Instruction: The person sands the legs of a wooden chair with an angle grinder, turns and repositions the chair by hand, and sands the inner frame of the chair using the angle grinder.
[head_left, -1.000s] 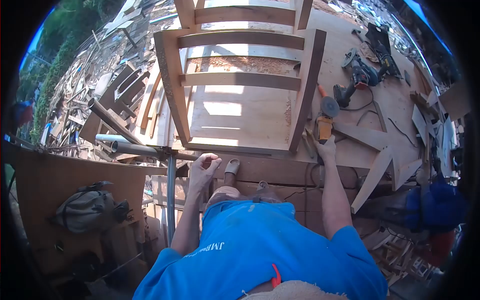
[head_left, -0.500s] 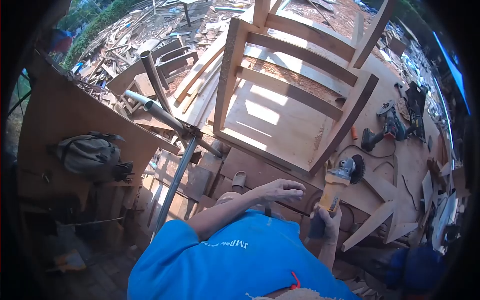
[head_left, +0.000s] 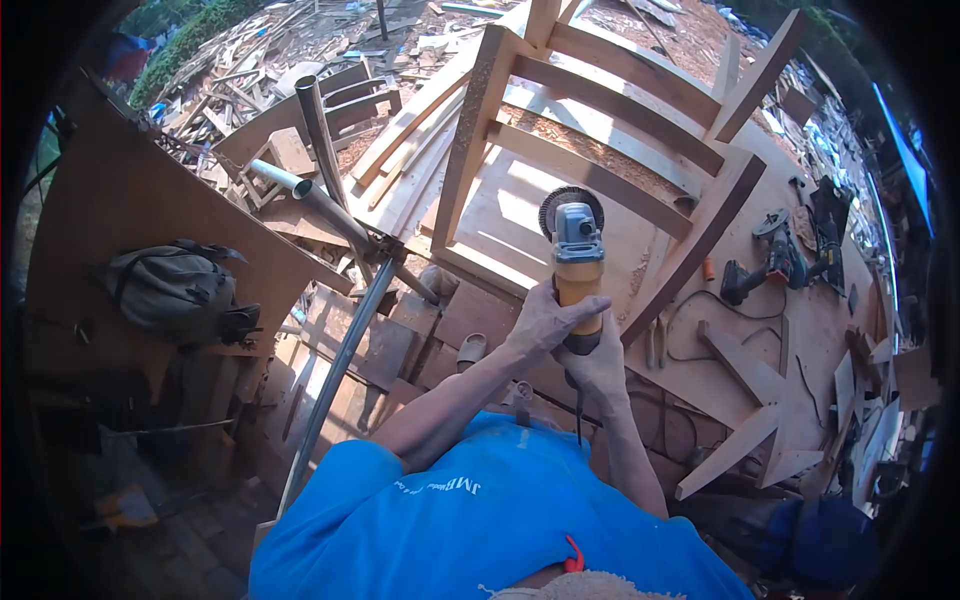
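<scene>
Angle grinder (head_left: 578,262) has moved leftward; left fingers (head_left: 587,307) and right fingers (head_left: 608,336) grasp it, long axis extending beyond them, apparently toward wooden frame (head_left: 590,178).

Frame (head_left: 620,106) on worktop (head_left: 685,385) | power tools (head_left: 778,266) right of it | bag (head_left: 170,290) left of worktop

The one view looks from the wearer's head, forward and steeply down, close enough that the blue shirt (head_left: 480,510) fills the bottom and the left hand (head_left: 548,318) and right hand (head_left: 600,365) sit near the middle. It takes in the tabletop (head_left: 745,235) from beyond its near edge, which slants down to the right, and reaches past the far edge to scrap wood (head_left: 225,115), all within a dark, rounded border.
</scene>
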